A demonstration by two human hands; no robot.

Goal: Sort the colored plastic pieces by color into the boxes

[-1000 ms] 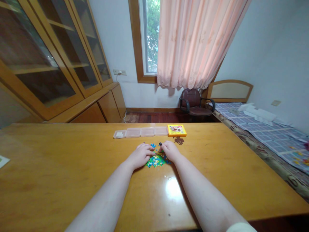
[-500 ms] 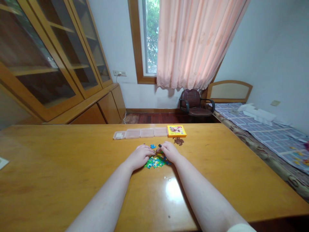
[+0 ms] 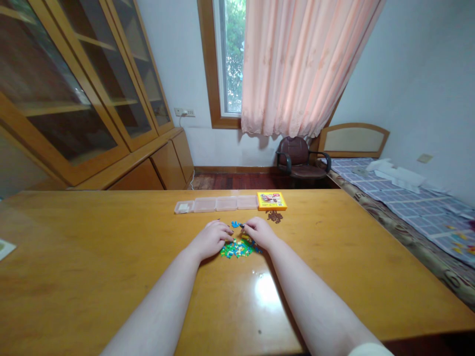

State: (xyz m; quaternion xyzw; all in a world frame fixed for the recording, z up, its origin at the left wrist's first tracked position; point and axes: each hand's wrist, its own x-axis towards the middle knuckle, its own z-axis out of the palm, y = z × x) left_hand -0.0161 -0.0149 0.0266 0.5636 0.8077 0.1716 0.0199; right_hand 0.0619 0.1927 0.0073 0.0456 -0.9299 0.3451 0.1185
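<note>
A pile of small mixed toy bricks, green, blue, yellow and white, lies on the table between my hands. My left hand rests at the pile's left edge, fingers spread and their tips at the bricks. Beyond the pile is a small group of blue bricks. My right hand has its thumb and forefinger together beside that group, with a small blue brick at the fingertips. The other right fingers are curled and mostly hidden over the pile's right side. A heap of brown bricks lies past my right hand.
A row of clear plastic trays stands at the back of the wooden table, ending at a yellow box. Something white lies at the far left edge. Past the table are a chair and a bed.
My right fingertips have moved away from the pile to the blue group. My left hand has drawn back slightly to the left, with its fingers farther from the right hand.
</note>
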